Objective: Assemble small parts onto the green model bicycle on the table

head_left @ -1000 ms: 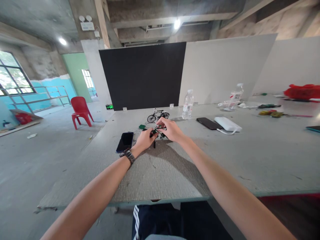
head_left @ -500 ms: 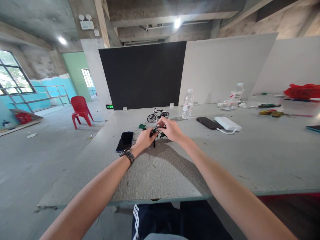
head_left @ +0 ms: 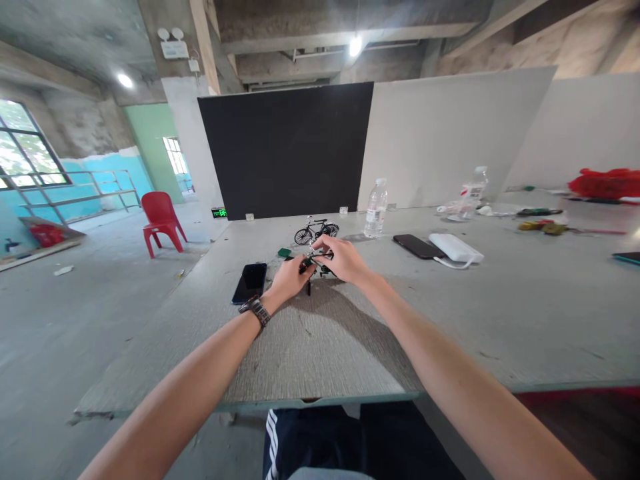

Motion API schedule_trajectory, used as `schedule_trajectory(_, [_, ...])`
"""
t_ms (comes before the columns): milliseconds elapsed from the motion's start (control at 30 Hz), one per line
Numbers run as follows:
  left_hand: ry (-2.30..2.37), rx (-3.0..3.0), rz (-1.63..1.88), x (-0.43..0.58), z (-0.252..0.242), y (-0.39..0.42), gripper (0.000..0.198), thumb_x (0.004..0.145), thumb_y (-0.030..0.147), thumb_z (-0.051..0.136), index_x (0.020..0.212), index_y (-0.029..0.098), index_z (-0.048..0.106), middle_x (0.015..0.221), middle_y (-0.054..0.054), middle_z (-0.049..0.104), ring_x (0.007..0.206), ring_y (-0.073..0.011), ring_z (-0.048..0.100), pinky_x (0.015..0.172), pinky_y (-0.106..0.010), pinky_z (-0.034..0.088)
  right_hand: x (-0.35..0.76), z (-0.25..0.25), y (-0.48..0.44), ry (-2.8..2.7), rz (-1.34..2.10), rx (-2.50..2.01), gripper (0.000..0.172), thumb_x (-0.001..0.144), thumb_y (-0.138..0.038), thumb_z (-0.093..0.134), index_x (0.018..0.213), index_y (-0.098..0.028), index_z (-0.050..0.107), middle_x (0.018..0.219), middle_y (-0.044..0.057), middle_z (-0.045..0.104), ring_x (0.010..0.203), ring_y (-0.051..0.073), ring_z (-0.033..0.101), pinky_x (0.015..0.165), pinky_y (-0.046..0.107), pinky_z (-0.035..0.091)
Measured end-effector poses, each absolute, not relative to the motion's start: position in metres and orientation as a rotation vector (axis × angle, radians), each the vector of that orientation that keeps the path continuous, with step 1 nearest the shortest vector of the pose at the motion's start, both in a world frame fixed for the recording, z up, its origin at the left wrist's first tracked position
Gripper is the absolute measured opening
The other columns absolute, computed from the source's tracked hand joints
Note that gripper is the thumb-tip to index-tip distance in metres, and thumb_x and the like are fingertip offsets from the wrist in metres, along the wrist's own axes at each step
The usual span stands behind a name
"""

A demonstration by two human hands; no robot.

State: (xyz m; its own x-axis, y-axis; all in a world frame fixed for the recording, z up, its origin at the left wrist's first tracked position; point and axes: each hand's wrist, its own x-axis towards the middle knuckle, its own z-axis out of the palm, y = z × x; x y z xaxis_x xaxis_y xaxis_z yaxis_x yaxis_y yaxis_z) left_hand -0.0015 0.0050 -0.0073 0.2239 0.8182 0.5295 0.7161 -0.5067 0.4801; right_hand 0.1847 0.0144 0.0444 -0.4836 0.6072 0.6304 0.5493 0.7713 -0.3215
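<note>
Both hands meet at a small dark model bicycle [head_left: 325, 270] just above or on the table; much of it is hidden by my fingers. My left hand [head_left: 290, 277], with a watch on its wrist, is closed on its left part. From the other side my right hand [head_left: 341, 257] pinches it near the top, thumb and fingers close together. Right behind them a second black model bicycle [head_left: 316, 231] stands upright. A small green piece [head_left: 285, 253] lies left of the hands, and a dark smartphone [head_left: 250, 283] rests beside my left wrist.
A water bottle [head_left: 376, 208] stands behind to the right, near a black phone [head_left: 417, 246] and a white power bank [head_left: 455, 248] with a cable. Farther right are another bottle [head_left: 473, 193] and a red bag [head_left: 604, 184]. A black panel [head_left: 290, 153] rises along the table's back.
My right hand's fingers have shifted very slightly at the top of the model bicycle. Otherwise the scene is the same.
</note>
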Motion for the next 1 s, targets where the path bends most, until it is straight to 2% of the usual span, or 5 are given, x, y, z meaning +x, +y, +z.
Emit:
schedule_trajectory(200, [1.484,2.354,1.155,-0.002,-0.008,0.005,0.030,0.094,0.043,0.053,0.104,0.017,0.065,0.085,-0.010,0.072,0.077,-0.0234,0.068,0.069,-0.029,0.046,0.182,0.041,0.016,-2.252,0.049,-0.816,0.031,0.088,-0.015,0.058,0.115,-0.029,0.065,0.117,0.004,0.071,0.108,0.025,0.064,0.092,0.040,0.048])
schedule_trajectory(367, [1.535,2.327,1.134,-0.001,-0.009,0.006,0.034,0.094,0.044,0.054,0.111,0.016,0.064,0.087,-0.010,0.072,0.079,-0.0241,0.068,0.070,-0.030,0.047,0.182,0.037,0.018,-2.217,0.117,-0.881,0.043,0.089,-0.017,0.058,0.130,-0.029,0.056,0.113,0.006,0.072,0.105,0.025,0.067,0.085,0.039,0.051])
schedule_trajectory(467, [1.523,2.341,1.142,-0.002,-0.010,0.006,0.034,0.094,0.044,0.054,0.110,0.016,0.063,0.091,-0.011,0.072,0.084,-0.0250,0.069,0.072,-0.031,0.048,0.183,0.035,0.021,-2.195,0.105,-0.915,0.035,0.090,-0.019,0.060,0.123,-0.027,0.057,0.109,0.006,0.073,0.101,0.025,0.068,0.080,0.037,0.051])
schedule_trajectory(600, [1.503,2.347,1.145,-0.002,-0.010,0.006,0.030,0.094,0.044,0.053,0.104,0.017,0.063,0.087,-0.010,0.072,0.081,-0.0246,0.068,0.072,-0.031,0.048,0.183,0.034,0.021,-2.191,0.112,-0.904,0.026,0.090,-0.016,0.058,0.114,-0.026,0.058,0.107,0.005,0.073,0.095,0.022,0.069,0.076,0.033,0.050])
schedule_trajectory(1000, [1.525,2.342,1.130,-0.002,-0.010,0.007,0.027,0.094,0.042,0.054,0.100,0.017,0.062,0.086,-0.011,0.071,0.082,-0.0253,0.068,0.070,-0.030,0.045,0.179,0.033,0.020,-2.171,0.092,-0.893,0.023,0.090,-0.011,0.053,0.108,-0.024,0.060,0.105,0.006,0.071,0.089,0.021,0.069,0.076,0.031,0.050])
